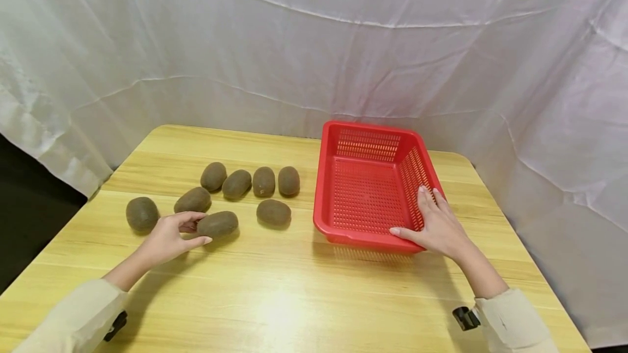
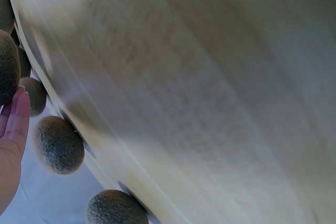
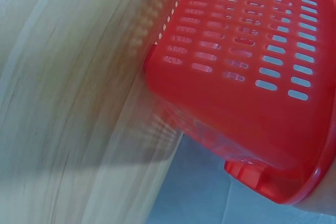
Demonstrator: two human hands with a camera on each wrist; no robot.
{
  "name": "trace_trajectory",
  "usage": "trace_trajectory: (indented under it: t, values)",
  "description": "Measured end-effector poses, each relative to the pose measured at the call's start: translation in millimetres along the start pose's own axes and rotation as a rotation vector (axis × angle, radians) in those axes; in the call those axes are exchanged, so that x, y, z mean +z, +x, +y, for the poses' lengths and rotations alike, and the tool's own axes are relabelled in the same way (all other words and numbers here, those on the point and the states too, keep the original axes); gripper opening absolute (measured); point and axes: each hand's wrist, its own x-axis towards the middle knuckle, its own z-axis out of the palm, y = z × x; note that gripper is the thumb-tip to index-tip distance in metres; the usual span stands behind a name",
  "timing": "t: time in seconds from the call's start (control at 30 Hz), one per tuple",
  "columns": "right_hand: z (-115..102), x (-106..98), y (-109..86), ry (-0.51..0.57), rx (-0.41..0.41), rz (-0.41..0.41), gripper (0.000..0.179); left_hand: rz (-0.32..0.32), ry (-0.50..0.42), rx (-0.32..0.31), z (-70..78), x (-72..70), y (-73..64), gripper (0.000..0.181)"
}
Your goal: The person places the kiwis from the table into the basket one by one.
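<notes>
My left hand (image 1: pixel 169 237) holds a brown kiwi (image 1: pixel 218 224) by its left end, thumb on the near side and fingers on the far side. In the left wrist view this kiwi (image 2: pixel 7 69) is cut off by the left edge, with the fingertips against it; the thumb is out of sight there. My right hand (image 1: pixel 439 227) rests spread over the near right corner of a red plastic basket (image 1: pixel 338 233). Its thumb lies on the front rim, and its fairly straight fingers lie along the right side. Perforated basket wall (image 3: pixel 231 93) fills much of the right wrist view.
Several other kiwis lie on the wooden table (image 1: pixel 275 287): one at the far left (image 1: pixel 142 214), one just behind the left hand (image 1: pixel 193 200), one nearer the basket (image 1: pixel 273 213), and a row behind. A pale curtain (image 1: pixel 275 48) hangs behind the table.
</notes>
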Motion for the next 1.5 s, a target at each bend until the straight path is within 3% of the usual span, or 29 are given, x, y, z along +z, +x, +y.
trace_trajectory:
  t: [0.53, 1.27, 1.5]
  values:
    - [2, -3, -7.9, -0.008, -0.03, 0.022, 0.109, 0.015, -0.017, 0.023, 6.5, 5.0, 5.1, 0.045]
    - [2, 0, -8.2, -0.03, -0.011, 0.036, 0.111, 0.062, -0.036, 0.051, 30.1, 8.5, 28.3, 0.044]
    - [2, 1, -9.1, -0.02, -0.01, 0.034, 0.11, 0.051, -0.058, 0.057, 39.2, 6.9, 37.1, 0.043]
